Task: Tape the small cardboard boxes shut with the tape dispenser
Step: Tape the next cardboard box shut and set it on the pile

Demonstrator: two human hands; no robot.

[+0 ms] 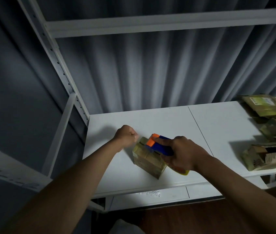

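- Cardboard: one small box [148, 158] stands mid-surface [218, 125], taped over.
- One blue-and-orange tape dispenser [159, 145] rests on its top, gripped by the right hand [183, 154].
- Left hand [127, 135] is clenched just beside the box's far end; whether it pinches tape is unclear.
- One heap of flattened boxes [269, 135] lies at right.

A small cardboard box [148, 159], brown and glossy with tape, sits closed on a white shelf, one corner toward the camera. A blue-and-orange tape dispenser [159, 145] rests tilted on its top. More boxes [269, 141] lie heaped far right.
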